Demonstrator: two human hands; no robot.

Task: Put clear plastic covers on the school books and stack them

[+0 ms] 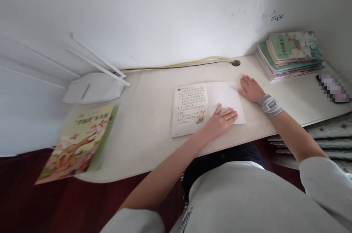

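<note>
An open book point(189, 112) lies on the white desk in front of me. Its left page carries printed text and a small cartoon rabbit, while the right page point(224, 95) looks blank. Flat across the lower part of that right page rests my left hand point(222, 120), fingers spread. My right hand point(250, 88) is laid palm down on the desk at the book's right edge, its thumb touching or very near the page. A grey band with a square face is around my right wrist. Neither hand grips anything.
A stack of books point(294, 57) and a phone-like device point(334, 86) are at the right. On the left sit a white router point(93, 88) with antennas and a picture-covered book point(79, 145) overhanging the desk edge. Cables point(170, 66) run along the wall into a hole point(235, 63).
</note>
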